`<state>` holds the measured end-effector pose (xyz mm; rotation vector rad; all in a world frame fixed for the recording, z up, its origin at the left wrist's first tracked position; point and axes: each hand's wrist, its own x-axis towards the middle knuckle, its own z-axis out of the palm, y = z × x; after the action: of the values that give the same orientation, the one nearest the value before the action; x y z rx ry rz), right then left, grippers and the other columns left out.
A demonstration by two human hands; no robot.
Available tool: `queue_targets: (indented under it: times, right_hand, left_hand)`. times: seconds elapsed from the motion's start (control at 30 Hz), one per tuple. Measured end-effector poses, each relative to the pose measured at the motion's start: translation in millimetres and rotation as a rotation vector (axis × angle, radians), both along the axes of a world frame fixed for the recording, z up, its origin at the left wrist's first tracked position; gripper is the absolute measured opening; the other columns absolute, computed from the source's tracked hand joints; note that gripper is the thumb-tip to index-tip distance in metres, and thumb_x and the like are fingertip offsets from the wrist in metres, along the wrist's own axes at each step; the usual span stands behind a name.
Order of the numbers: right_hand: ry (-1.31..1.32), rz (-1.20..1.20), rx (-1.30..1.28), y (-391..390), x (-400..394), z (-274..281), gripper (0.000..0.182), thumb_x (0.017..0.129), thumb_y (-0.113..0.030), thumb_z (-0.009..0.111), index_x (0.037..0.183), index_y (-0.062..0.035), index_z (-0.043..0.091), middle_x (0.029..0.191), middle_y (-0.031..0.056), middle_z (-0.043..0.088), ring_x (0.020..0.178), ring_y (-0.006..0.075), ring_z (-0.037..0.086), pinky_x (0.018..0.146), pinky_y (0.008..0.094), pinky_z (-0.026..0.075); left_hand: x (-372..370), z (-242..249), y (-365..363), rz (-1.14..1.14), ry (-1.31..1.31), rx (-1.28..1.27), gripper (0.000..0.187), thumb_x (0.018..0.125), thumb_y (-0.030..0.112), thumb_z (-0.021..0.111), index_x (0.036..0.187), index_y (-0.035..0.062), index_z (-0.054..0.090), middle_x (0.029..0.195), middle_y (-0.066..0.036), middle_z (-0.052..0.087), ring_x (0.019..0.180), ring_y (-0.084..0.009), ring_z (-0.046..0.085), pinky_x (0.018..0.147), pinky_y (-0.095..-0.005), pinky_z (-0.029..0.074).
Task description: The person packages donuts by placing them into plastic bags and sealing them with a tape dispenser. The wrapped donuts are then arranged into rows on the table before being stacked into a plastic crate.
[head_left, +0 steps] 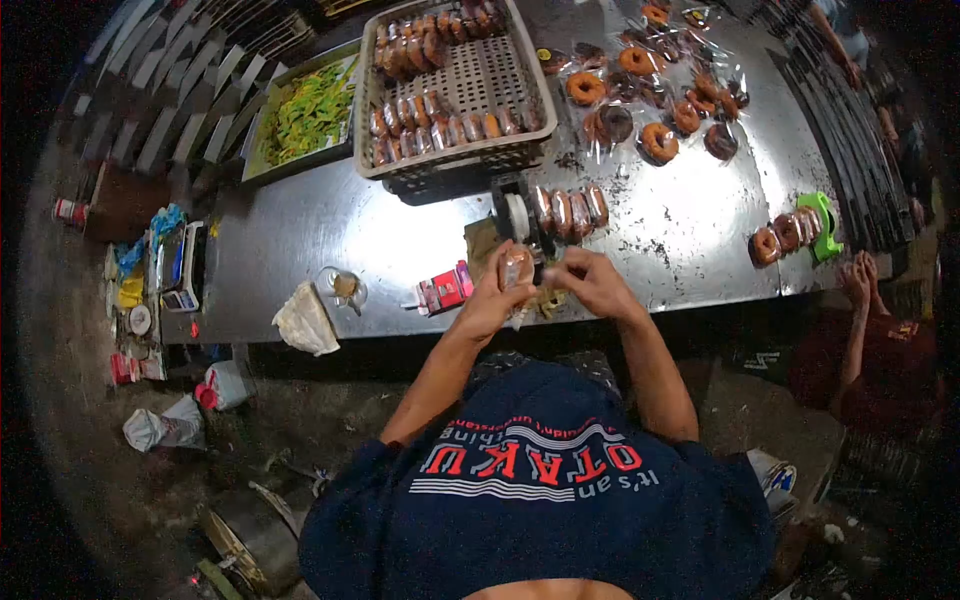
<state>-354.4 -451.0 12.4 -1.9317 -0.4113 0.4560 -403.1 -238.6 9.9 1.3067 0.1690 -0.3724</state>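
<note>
And across the metal surface (390,225) sits the big crate (485,80) of wrapped doughnuts; at the near edge, the left hand's (492,298) fingers grip one wrapped doughnut (517,266), the right hand's (594,284) fingers curled just beside it, their hold unclear.

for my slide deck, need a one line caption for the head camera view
Left hand holds a wrapped doughnut above the metal worktop, right hand close by

A bakery-like workspace, with bagged doughnuts (658,143) and a crate (548,100) on a metal worktable (690,225).
</note>
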Motion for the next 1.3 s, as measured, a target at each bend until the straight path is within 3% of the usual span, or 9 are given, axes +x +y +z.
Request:
queue_targets:
  times: [0.1, 0.23, 0.47, 0.67, 0.9, 1.03, 1.07, 1.2, 1.3]
  right_hand:
    - [-0.177, 0.128, 0.302, 8, -1, 44, 0.03, 0.091, -0.022, 0.07, 0.074, 0.0016, 0.061, 0.071, 0.0046, 0.054, 0.064, 0.0135, 0.051, 0.059, 0.032, 0.042]
    - [0.124, -0.055, -0.167, -23, 21, 21, 0.045, 0.075, -0.037, 0.085, 0.071, 0.0017, 0.061, 0.073, 0.004, 0.057, 0.068, 0.011, 0.051, 0.062, 0.0302, 0.041]
    - [-0.254, -0.056, 0.097, -65, 9, -11, 0.064, 0.07, -0.034, 0.088, 0.118, -0.0032, 0.059, 0.108, 0.0112, 0.064, 0.109, 0.0256, 0.059, 0.091, 0.0375, 0.047]
    - [-0.593, -0.823, 0.09, -75, 52, -45, 0.053, 0.085, -0.015, 0.073, 0.131, -0.0047, 0.05, 0.117, 0.0181, 0.062, 0.111, 0.0331, 0.06, 0.09, 0.0423, 0.049]
    - [-0.499, -0.367, -0.178, -112, 80, -93, 0.062, 0.085, -0.024, 0.074, 0.134, 0.001, 0.047, 0.131, 0.0258, 0.051, 0.116, 0.0419, 0.054, 0.098, 0.0464, 0.045]
    - [-0.294, -0.451, -0.086, -138, 81, -86, 0.068, 0.085, -0.028, 0.075, 0.136, 0.0024, 0.043, 0.131, 0.0253, 0.05, 0.12, 0.0419, 0.052, 0.102, 0.0475, 0.043]
    - [-0.203, -0.464, 0.016, -146, 81, -89, 0.073, 0.083, -0.028, 0.076, 0.138, 0.0035, 0.04, 0.133, 0.0259, 0.049, 0.123, 0.0425, 0.049, 0.104, 0.0471, 0.041]
    - [-0.497, -0.623, -0.213, -148, 80, -53, 0.091, 0.078, -0.028, 0.08, 0.146, 0.0041, 0.029, 0.137, 0.0275, 0.046, 0.126, 0.0437, 0.047, 0.107, 0.0483, 0.037]
    - [-0.624, -0.628, -0.148, -137, 88, -22, 0.086, 0.077, -0.023, 0.08, 0.145, 0.0011, 0.033, 0.135, 0.027, 0.047, 0.124, 0.0404, 0.048, 0.099, 0.0457, 0.045]
  left_hand:
    - [10, -7, -21, -0.135, -0.043, 0.109, 0.086, 0.086, 0.0, 0.069, 0.154, 0.0055, 0.016, 0.139, -0.016, 0.047, 0.124, -0.0241, 0.05, 0.103, -0.0352, 0.043]
    - [19, -7, -40, -0.268, 0.063, 0.004, 0.069, 0.091, 0.013, 0.069, 0.148, 0.0034, 0.033, 0.132, -0.012, 0.054, 0.121, -0.0201, 0.053, 0.102, -0.0341, 0.044]
    - [47, -22, -55, -0.212, 0.489, -0.431, 0.043, 0.104, 0.033, 0.048, 0.133, 0.0018, 0.052, 0.126, -0.009, 0.061, 0.116, -0.0207, 0.059, 0.095, -0.0374, 0.052]
    - [137, -2, -89, 0.065, 0.106, 0.184, 0.042, 0.098, 0.032, 0.056, 0.129, 0.0029, 0.056, 0.122, -0.011, 0.063, 0.117, -0.0224, 0.058, 0.102, -0.0382, 0.041]
    - [274, -39, -183, -0.078, -1.079, 1.369, 0.036, 0.083, 0.018, 0.069, 0.117, 0.0077, 0.065, 0.121, -0.019, 0.06, 0.119, -0.0372, 0.053, 0.097, -0.0471, 0.044]
    - [318, -53, -201, -0.291, -1.289, 1.368, 0.036, 0.084, 0.024, 0.072, 0.116, 0.0101, 0.068, 0.13, -0.014, 0.059, 0.126, -0.036, 0.05, 0.1, -0.0534, 0.039]
    - [318, -53, -207, -0.115, -1.31, 1.195, 0.017, 0.085, 0.013, 0.064, 0.098, 0.0096, 0.074, 0.115, -0.01, 0.066, 0.113, -0.0336, 0.06, 0.09, -0.0464, 0.049]
    - [281, 19, -203, -0.008, -0.928, 0.843, 0.017, 0.092, 0.017, 0.063, 0.099, 0.0053, 0.073, 0.097, -0.009, 0.072, 0.078, -0.0296, 0.07, 0.066, -0.0379, 0.055]
    - [234, 56, -189, -0.164, -0.178, 0.447, 0.027, 0.096, 0.024, 0.062, 0.102, 0.0001, 0.071, 0.1, -0.008, 0.072, 0.083, -0.0208, 0.071, 0.067, -0.0341, 0.055]
